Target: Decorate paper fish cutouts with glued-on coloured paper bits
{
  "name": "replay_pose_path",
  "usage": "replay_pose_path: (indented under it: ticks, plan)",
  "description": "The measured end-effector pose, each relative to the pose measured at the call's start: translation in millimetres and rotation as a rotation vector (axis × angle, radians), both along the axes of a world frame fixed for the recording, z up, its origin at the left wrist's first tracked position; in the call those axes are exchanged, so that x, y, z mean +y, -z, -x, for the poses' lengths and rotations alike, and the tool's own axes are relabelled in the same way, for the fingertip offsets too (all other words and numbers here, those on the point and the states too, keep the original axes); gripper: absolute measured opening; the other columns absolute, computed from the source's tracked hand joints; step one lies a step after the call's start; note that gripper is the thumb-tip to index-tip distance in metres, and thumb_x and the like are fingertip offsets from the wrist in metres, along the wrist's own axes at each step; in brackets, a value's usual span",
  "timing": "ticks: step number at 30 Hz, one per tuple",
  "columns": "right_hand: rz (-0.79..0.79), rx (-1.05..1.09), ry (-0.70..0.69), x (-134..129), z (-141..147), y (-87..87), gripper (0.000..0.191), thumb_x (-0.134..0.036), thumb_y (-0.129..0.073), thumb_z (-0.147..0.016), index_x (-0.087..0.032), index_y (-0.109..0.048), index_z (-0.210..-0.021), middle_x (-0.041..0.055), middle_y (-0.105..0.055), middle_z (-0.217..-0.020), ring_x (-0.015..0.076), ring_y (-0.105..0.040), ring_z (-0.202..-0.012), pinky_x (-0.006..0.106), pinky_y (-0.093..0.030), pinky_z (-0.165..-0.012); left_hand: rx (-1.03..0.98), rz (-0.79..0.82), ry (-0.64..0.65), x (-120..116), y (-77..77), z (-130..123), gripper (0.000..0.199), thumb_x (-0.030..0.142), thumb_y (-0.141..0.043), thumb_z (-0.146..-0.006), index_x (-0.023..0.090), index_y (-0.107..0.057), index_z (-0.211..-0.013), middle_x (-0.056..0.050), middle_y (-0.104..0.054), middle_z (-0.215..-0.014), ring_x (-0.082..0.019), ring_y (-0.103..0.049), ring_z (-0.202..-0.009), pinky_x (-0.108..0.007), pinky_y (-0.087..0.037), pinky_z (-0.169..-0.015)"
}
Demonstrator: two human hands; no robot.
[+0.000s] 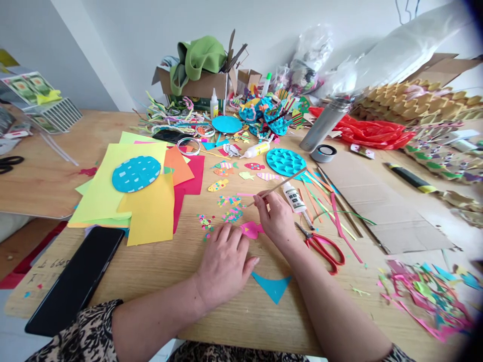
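Note:
A thin wooden stick point(281, 184) slants up to the right out of my right hand point(277, 217), whose fingers are pinched round it. Its lower tip is close to small paper dots point(232, 215) in mixed colours. My left hand point(228, 256) rests on the table with its fingers stretched out, the fingertips beside a pink paper fish point(249, 230). Whether they press on the fish I cannot tell. More dots point(206, 221) are scattered left of that hand. Farther back lie decorated paper fish, among them a yellow one point(218, 185) and a striped one point(267, 176).
Red scissors point(325, 249) and a glue bottle point(294, 197) lie to the right. A blue paper scrap point(273, 287) is near my forearms. Coloured sheets point(153, 211) and a black phone point(75, 281) are on the left. A steel flask point(325, 124) stands behind cardboard point(385, 206).

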State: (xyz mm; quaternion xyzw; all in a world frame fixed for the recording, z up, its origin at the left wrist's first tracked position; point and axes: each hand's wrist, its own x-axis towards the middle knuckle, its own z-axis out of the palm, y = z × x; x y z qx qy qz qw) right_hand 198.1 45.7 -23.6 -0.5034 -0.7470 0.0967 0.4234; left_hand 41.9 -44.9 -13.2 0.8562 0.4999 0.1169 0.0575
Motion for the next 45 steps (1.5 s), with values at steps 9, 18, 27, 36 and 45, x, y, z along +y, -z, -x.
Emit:
replay_pose_path:
  ticks: [9, 18, 27, 36, 45]
  plan:
    - [0.076, 0.0, -0.035, 8, 9, 8.9, 0.021, -0.029, -0.046, -0.097, -0.022, -0.05, -0.077, 0.0037, -0.063, -0.073, 0.0191, -0.059, -0.071, 0.031, -0.042, -0.067, 0.003, 0.002, -0.003, 0, 0.0, 0, 0.033, 0.042, -0.054, -0.091, 0.014, -0.06, -0.109, -0.012, -0.058, -0.115, -0.032, -0.047, -0.117, -0.051, -0.04, -0.104]
    - [0.086, 0.205, 0.081, 3, 1, 0.0, 0.022, -0.032, -0.047, -0.095, -0.02, -0.056, -0.079, 0.0014, -0.065, -0.068, 0.0155, -0.062, -0.064, 0.026, -0.044, -0.061, -0.003, 0.002, 0.001, 1, 0.2, 0, 0.035, 0.042, -0.053, -0.092, 0.014, -0.06, -0.111, -0.012, -0.058, -0.116, -0.032, -0.047, -0.117, -0.051, -0.038, -0.105]
    - [0.131, 0.083, -0.153, -22, -25, -16.6, 0.022, -0.026, -0.052, -0.093, -0.019, -0.057, -0.073, -0.0003, -0.062, -0.062, 0.0129, -0.06, -0.059, 0.024, -0.043, -0.058, -0.005, 0.003, 0.004, 0, 0.1, 0, 0.036, 0.043, -0.054, -0.091, 0.015, -0.059, -0.113, -0.012, -0.057, -0.118, -0.032, -0.048, -0.116, -0.051, -0.04, -0.103]
    - [0.16, -0.008, -0.234, -22, -19, -13.7, 0.023, -0.023, -0.049, -0.093, -0.019, -0.055, -0.071, 0.0006, -0.059, -0.062, 0.0136, -0.056, -0.056, 0.026, -0.04, -0.056, 0.005, 0.017, 0.004, 1, 1.0, 0, 0.037, 0.042, -0.052, -0.092, 0.014, -0.059, -0.114, -0.012, -0.057, -0.118, -0.032, -0.046, -0.118, -0.052, -0.038, -0.105]
    - [0.123, 0.225, -0.007, -14, -14, -9.9, 0.025, -0.032, -0.05, -0.094, -0.02, -0.058, -0.073, 0.0021, -0.066, -0.068, 0.0155, -0.062, -0.063, 0.027, -0.046, -0.059, 0.006, 0.001, 0.006, 1, 2.0, 0, 0.036, 0.043, -0.052, -0.092, 0.015, -0.06, -0.114, -0.011, -0.057, -0.116, -0.032, -0.047, -0.117, -0.052, -0.038, -0.105]
